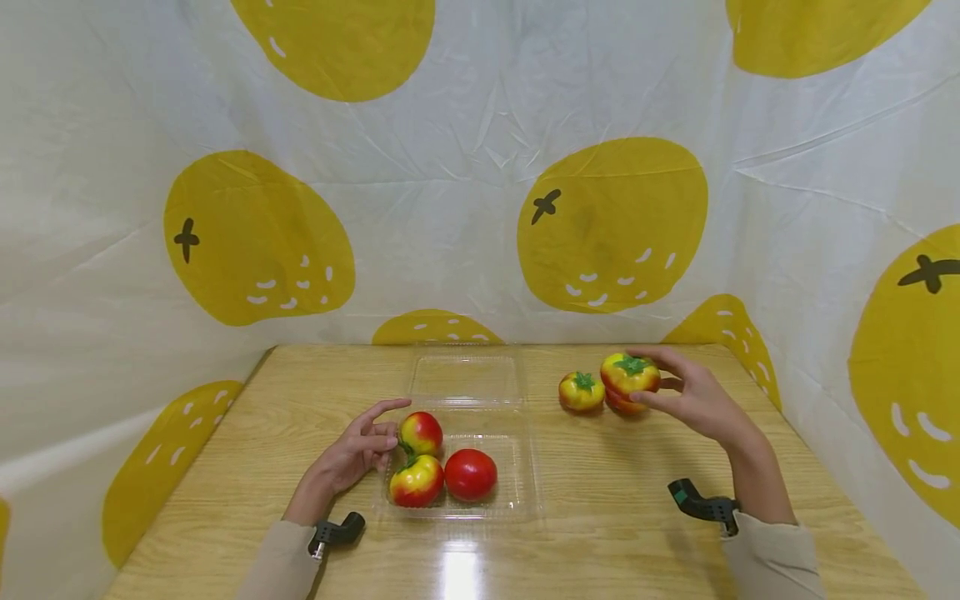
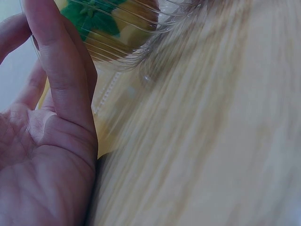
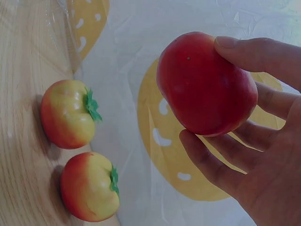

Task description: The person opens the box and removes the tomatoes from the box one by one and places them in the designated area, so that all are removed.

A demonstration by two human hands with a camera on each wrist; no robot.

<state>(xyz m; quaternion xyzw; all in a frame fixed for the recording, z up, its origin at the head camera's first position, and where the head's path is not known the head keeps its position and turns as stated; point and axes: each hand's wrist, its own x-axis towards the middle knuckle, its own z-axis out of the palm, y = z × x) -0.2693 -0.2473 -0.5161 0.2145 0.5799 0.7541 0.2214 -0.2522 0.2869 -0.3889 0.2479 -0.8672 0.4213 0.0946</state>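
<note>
My right hand [image 1: 693, 400] holds a red and yellow tomato [image 3: 207, 84] with a green leafy top between thumb and fingers, lifted above the table. Two similar tomatoes rest on the wood below: one tomato [image 1: 581, 392] is in plain sight, and the other tomato [image 1: 622, 406] is partly hidden behind the held one in the head view. My left hand [image 1: 352, 454] is at the left wall of a clear plastic clamshell box [image 1: 517, 500], its fingers largely extended against that side. Inside the box lie a red tomato [image 1: 471, 475] and two red-yellow tomatoes [image 1: 417, 483].
The box's clear lid [image 1: 465, 379] lies folded back toward the rear of the wooden table [image 1: 600, 517]. Behind the table hangs a white curtain [image 1: 435, 208] printed with large yellow fruit. Dark camera mounts [image 1: 705, 504] sit on both wrists.
</note>
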